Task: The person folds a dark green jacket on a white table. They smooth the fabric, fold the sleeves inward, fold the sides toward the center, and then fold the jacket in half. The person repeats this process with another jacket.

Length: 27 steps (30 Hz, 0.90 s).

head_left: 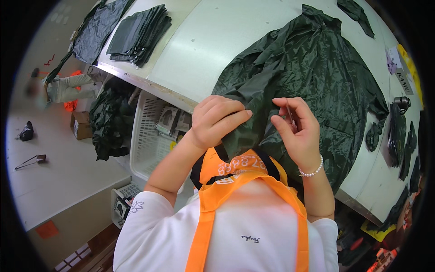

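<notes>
A dark green, shiny raincoat (317, 86) lies spread over the white table, its near part drawn up toward my body. My left hand (217, 118) is closed on a fold of it, the fingers bent over the cloth. Close by on the right, my right hand (300, 129) curls around small metal thread snips (290, 115), mostly hidden by the fingers. The tips of that hand are near the raised fabric; whether they touch it I cannot tell.
A stack of folded dark green pieces (139, 34) sits on the white table (199, 50) at the far left. Below the table edge stands a white plastic basket (137, 136) with packets inside. Rightward are a dark cylindrical object (401, 103) and more green pieces (397, 133). A person (70, 88) is at the left.
</notes>
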{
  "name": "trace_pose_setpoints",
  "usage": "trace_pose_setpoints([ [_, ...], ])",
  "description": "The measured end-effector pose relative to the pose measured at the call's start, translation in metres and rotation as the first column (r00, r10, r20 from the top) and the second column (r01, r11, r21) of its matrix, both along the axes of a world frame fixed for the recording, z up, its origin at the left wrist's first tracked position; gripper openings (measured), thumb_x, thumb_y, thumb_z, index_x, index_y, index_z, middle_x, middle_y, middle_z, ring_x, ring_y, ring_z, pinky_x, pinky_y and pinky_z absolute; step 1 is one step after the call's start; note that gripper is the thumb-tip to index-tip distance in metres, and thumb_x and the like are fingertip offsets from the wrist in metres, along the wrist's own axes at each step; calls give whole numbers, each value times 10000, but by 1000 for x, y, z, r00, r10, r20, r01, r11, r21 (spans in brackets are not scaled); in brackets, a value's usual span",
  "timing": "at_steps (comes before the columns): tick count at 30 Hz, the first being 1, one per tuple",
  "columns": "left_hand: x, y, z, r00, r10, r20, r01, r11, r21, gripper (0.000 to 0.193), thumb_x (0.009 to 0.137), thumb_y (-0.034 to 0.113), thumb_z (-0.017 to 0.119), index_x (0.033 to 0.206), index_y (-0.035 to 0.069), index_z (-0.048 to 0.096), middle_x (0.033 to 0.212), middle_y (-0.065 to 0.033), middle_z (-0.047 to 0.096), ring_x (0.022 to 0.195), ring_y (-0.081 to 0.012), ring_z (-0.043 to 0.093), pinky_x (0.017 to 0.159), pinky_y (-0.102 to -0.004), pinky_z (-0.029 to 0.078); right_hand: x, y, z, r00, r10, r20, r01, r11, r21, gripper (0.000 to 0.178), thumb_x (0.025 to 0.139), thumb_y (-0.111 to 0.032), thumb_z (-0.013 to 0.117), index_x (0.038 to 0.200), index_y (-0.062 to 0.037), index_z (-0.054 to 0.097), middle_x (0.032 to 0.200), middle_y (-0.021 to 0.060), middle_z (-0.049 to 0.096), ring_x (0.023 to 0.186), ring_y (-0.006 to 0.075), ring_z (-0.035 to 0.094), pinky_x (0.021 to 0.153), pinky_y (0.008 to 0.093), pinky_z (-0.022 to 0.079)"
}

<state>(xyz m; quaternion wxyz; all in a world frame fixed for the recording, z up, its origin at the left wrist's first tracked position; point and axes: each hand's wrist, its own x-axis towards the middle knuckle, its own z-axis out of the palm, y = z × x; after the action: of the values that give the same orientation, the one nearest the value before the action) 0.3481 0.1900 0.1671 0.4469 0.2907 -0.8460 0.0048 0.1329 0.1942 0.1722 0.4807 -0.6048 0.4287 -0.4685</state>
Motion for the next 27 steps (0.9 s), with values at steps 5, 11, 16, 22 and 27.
trace_pose_setpoints([
  [5,-7,0,0,999,-24,26,25,998,-59,251,651,124,637,876,25,687,856,-81,628,708,-215,625,613,-301,496,1,-9,9,987,84,-138,-94,993,-68,161,774,36,688,924,2,641,851,24,566,620,61,474,535,190,376],
  [11,-11,0,0,992,-61,111,77,986,-146,245,654,109,629,877,23,687,893,-80,629,736,-209,625,630,-299,500,9,-8,7,975,128,-181,-137,990,-36,108,806,18,656,875,12,574,819,58,547,631,104,516,549,236,421],
  [16,-14,-1,1,991,-87,98,90,996,-23,260,659,103,625,899,21,684,903,-94,631,738,-227,621,634,-303,501,14,-3,-7,979,-7,-202,-17,993,-120,81,877,-16,579,884,-2,500,800,88,516,657,170,513,594,273,438],
  [22,-13,-4,-2,999,-10,48,7,998,67,216,665,107,661,858,10,648,879,-123,642,723,-261,617,610,-318,503,2,-2,2,992,3,-122,8,996,88,182,861,-104,646,987,-12,551,887,39,509,718,101,476,637,238,420],
  [27,-9,-3,0,994,-80,74,82,996,-22,228,668,117,635,867,6,655,880,-105,623,713,-240,608,627,-316,501,-3,7,5,991,27,-134,-16,997,81,246,805,-68,706,1012,-10,587,918,23,543,726,48,497,619,185,409],
])
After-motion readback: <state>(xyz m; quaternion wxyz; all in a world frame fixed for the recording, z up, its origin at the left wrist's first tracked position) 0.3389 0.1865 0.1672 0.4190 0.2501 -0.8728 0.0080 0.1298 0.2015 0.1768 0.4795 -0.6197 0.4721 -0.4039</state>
